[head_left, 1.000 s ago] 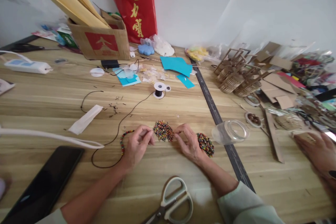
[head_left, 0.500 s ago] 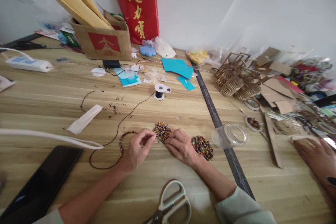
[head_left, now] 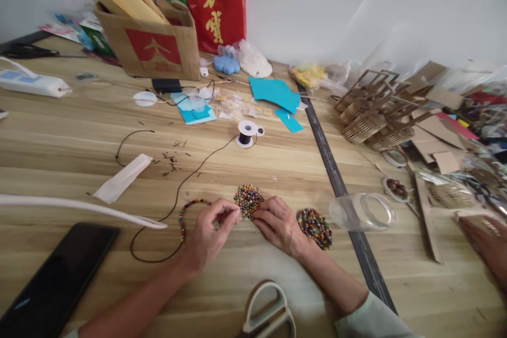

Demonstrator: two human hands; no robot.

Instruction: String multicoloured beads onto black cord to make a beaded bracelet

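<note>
table (head_left: 79, 132): wood, matt grain
beads (head_left: 248, 200): glossy (mixed colours)
jar (head_left: 362, 212): clear plastic
box (head_left: 154, 47): cardboard, matt
phone (head_left: 51, 280): glossy black

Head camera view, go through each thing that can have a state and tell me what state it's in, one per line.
left hand: fingertips pinched on the beaded cord
right hand: fingers resting on the bead pile
beaded cord: partly strung, curved on the table
bead pile: loose, heaped
clear jar: on its side, mouth open
thread spool: upright, thread trailing out
scissors: blades out of frame
phone: screen dark
</note>
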